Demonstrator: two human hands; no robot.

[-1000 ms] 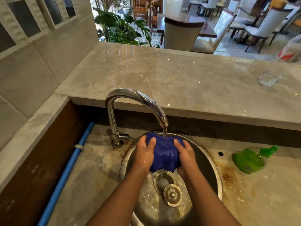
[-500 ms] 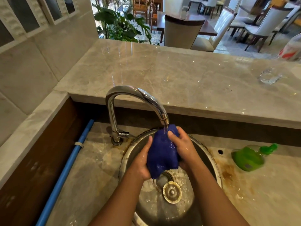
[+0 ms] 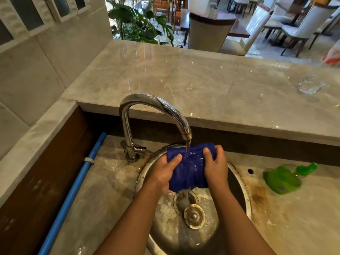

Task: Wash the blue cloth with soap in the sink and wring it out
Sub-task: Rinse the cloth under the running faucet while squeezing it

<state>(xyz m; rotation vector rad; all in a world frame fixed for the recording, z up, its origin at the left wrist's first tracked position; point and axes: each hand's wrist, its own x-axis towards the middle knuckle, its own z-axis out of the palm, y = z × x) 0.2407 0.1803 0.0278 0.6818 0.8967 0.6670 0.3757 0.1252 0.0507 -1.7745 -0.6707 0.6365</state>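
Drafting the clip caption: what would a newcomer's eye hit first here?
The blue cloth, held stretched between the left hand and right hand over the round steel sink at centre, with water from the chrome faucet running onto it. Next, the bright green bottle lying on its side on the stained counter right of the sink.

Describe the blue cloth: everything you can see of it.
The blue cloth is deep blue, wet and glistening, with a ribbed, towel-like weave. It is held spread and wrinkled between the left hand and the right hand, each gripping one side. It hangs over the round steel sink, its lower edge free. Water from the faucet strikes its upper middle.
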